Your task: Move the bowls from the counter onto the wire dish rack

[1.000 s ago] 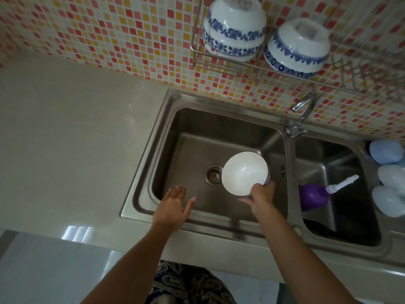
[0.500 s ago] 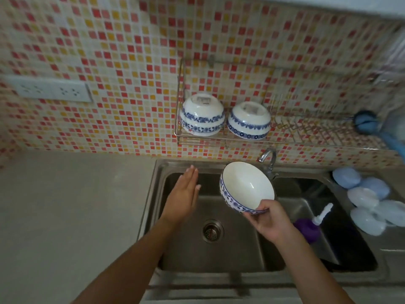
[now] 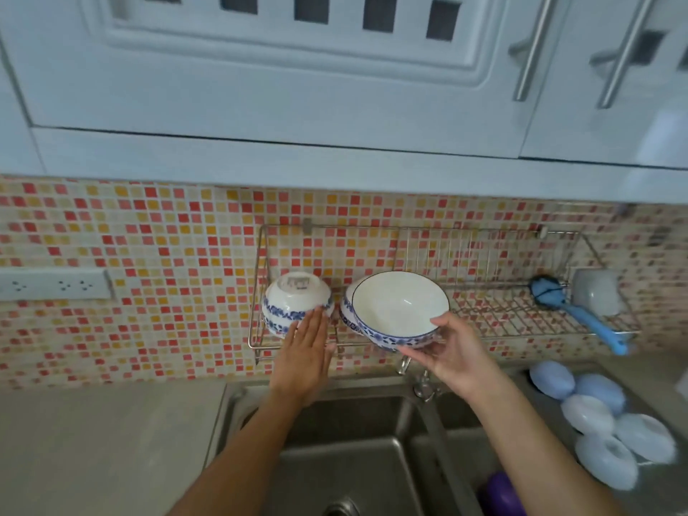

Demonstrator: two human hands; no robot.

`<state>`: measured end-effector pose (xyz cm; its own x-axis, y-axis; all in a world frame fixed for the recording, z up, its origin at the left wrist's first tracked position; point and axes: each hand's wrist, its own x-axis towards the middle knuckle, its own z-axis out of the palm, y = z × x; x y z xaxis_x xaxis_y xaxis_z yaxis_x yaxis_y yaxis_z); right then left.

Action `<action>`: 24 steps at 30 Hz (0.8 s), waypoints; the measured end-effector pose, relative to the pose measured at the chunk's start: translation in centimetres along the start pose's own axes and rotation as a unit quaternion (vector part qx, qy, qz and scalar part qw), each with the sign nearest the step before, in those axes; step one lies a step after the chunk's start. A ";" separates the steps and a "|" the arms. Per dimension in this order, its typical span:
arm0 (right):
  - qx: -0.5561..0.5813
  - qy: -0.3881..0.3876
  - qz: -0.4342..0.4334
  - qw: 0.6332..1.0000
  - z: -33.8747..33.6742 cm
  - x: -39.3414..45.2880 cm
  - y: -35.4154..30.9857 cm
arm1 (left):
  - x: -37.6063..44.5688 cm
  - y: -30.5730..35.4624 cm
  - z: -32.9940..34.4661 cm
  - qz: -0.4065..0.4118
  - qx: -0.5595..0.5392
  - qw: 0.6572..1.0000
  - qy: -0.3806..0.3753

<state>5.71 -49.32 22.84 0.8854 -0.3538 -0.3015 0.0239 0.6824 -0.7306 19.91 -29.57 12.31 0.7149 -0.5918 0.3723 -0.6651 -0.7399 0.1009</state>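
Head view: wire rack [image 3: 495, 314] hangs on the mosaic tile wall [image 3: 149, 292], above the double sink [image 3: 353, 433], and serves as landmark. R hand [image 3: 452, 353] grips a white bowl [image 3: 400, 307] w/ blue floral band by its near rim, thumb on the inside edge, fingers curled under the outside; bowl is tilted, opening facing the camera, held in front of the rack's left-middle section, not set down. Just behind it, on the rack, a second bowl [image 3: 347, 310] shows only as a sliver of blue-patterned side. At the rack's left end a third bowl [image 3: 296, 305] sits upside down, foot ring up. L hand [image 3: 307, 348] is flat, fingers straight and together, gripping nothing; fingertips [image 3: 316, 316] lie over the lower edge of that upturned bowl, can't tell whether they touch it. At the rack's right end lie a blue brush [image 3: 580, 318] and a pale cup [image 3: 595, 297] on its side. Right of the sink, below the rack's right end, a cluster of pale blue and white lids [image 3: 603, 418] sits on the counter. A purple bottle [image 3: 502, 493] is in the sink's right basin. Wall outlet strip [image 3: 56, 284] is well left of the rack; white cabinets [image 3: 298, 87] above it.
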 end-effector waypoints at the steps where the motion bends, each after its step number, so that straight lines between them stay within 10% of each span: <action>1: -0.007 0.003 -0.003 1.000 -0.2 0.5 -0.4 | 0.1 0.1 0.1 -0.009 0.004 1.000 0.001; 12: -0.225 0.002 -0.141 0.964 -0.7 4.0 -5.0 | 0.4 0.5 1.1 -0.053 0.017 0.997 0.051; 24: -0.589 0.103 -0.411 0.688 0.2 9.2 -2.8 | 0.4 0.6 1.3 -0.057 0.014 0.997 0.051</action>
<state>13.88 -54.36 22.24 0.7108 -0.4762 0.5177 -0.0231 -0.7514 -0.6594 20.07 -30.71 11.34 0.7595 -0.4682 0.4516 -0.5730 -0.8101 0.1237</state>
